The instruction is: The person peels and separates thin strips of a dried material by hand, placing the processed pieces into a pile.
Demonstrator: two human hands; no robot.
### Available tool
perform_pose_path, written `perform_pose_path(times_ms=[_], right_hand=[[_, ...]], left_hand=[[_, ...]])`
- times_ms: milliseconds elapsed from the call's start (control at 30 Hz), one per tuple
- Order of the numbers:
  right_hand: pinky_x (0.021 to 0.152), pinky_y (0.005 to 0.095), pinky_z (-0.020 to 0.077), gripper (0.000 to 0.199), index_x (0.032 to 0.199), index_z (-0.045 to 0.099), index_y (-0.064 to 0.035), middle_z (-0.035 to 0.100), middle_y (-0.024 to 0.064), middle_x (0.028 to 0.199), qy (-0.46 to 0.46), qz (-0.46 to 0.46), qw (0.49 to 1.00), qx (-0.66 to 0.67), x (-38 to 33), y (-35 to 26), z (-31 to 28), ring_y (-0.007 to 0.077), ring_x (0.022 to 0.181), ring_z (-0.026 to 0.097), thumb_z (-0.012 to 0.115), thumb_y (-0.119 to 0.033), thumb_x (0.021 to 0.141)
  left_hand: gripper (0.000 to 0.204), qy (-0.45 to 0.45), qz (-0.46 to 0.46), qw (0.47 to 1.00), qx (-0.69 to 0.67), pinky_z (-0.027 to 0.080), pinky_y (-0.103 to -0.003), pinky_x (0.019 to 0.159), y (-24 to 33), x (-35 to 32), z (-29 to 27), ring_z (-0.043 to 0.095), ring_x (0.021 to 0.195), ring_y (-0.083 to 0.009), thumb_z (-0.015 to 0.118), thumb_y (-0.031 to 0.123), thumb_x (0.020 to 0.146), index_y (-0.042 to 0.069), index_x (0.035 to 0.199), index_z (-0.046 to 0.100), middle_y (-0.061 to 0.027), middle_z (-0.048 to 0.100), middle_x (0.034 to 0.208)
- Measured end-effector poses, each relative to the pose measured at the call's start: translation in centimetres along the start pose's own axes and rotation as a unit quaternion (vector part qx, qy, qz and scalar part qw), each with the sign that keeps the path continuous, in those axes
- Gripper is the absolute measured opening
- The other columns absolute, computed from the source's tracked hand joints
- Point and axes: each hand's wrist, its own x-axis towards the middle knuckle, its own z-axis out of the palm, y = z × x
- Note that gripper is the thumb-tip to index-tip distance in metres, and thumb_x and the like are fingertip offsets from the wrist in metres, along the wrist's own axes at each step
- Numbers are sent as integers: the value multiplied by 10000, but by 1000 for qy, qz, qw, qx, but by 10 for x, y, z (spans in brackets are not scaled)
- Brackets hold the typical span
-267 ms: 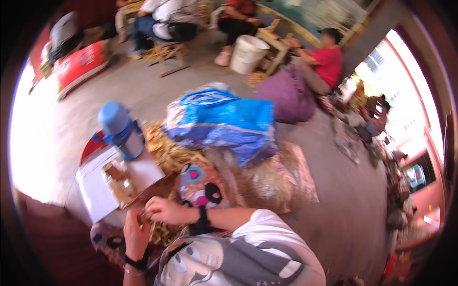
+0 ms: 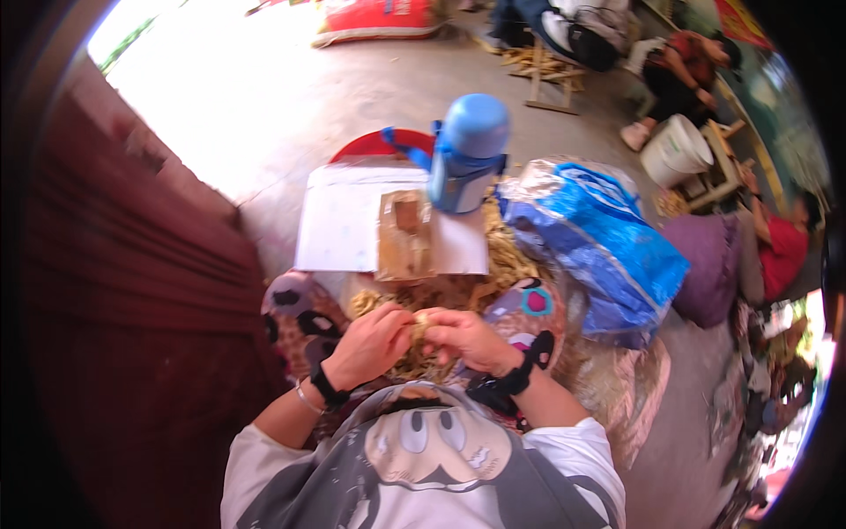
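Note:
My left hand [image 2: 370,342] and my right hand [image 2: 469,339] meet over my lap, fingers bent and pinched together. Between their fingertips is a small pale-yellow piece of dried husk [image 2: 421,329], partly covered by the fingers. More loose husk strips [image 2: 511,251] lie beneath and beyond the hands, between my knees in patterned trousers [image 2: 300,304]. Just ahead, a white board [image 2: 339,220] carries a brown block wrapped in clear tape [image 2: 405,238]. A blue-capped bottle with a strap [image 2: 471,154] stands at the board's right side.
A red round rim [image 2: 370,143] shows behind the board. To the right lie a blue woven bag [image 2: 608,238] and a purple sack [image 2: 702,251]. Dark red cloth [image 2: 150,300] hangs at left. Farther off are a white bucket [image 2: 677,152], a red sack [image 2: 374,19] and several seated people.
The view has swung to the left, so the board, bottle and bags appear farther right. Both hands stay close together over my lap, fingers still pinched.

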Motion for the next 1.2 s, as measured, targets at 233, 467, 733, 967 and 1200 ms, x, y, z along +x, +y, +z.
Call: perform_pose_path(times_ms=[233, 467, 733, 967, 1200], right_hand=[[416, 149, 321, 164, 1008, 587, -62, 557, -16, 688, 10, 74, 995, -73, -8, -36, 13, 20, 480, 423, 582, -181, 896], [421, 146, 294, 123, 907, 610, -63, 540, -73, 665, 50, 17, 993, -108, -10, -45, -24, -5, 485, 414, 660, -158, 846], [409, 151, 269, 114, 895, 607, -67, 516, -76, 635, 57, 6, 993, -101, 1, -38, -26, 0, 459, 383, 660, -153, 842], [413, 160, 264, 116, 894, 592, -62, 501, -79, 623, 53, -1, 993, -110, -3, -49, -17, 0, 469, 384, 645, -159, 859], [504, 147, 317, 104, 925, 592, -52, 530, -77, 718, 26, -27, 984, -177, 5, -54, 0, -11, 585, 433, 632, -126, 864]], left_hand=[[160, -32, -154, 973, -171, 432, -296, 502, -9, -14, -1, 550, 571, -153, 532, 111, 892, 0, 776, 533, -75, 570, 694], [171, -11, -79, 966, -246, 399, -266, 461, 6, -16, -7, 522, 495, -121, 515, 83, 895, 28, 734, 536, -35, 533, 614], [202, 7, -116, 948, -295, 417, -250, 466, 7, -24, -11, 539, 509, -114, 498, 84, 896, 16, 708, 530, -30, 552, 625], [230, -18, -241, 836, -492, 470, -228, 607, -26, -24, -10, 586, 689, -124, 397, 165, 967, -2, 881, 528, -77, 594, 819], [133, -86, -310, 728, -606, 454, -218, 600, -12, -2, -12, 555, 661, -99, 489, 173, 955, 48, 911, 503, -36, 581, 795]])
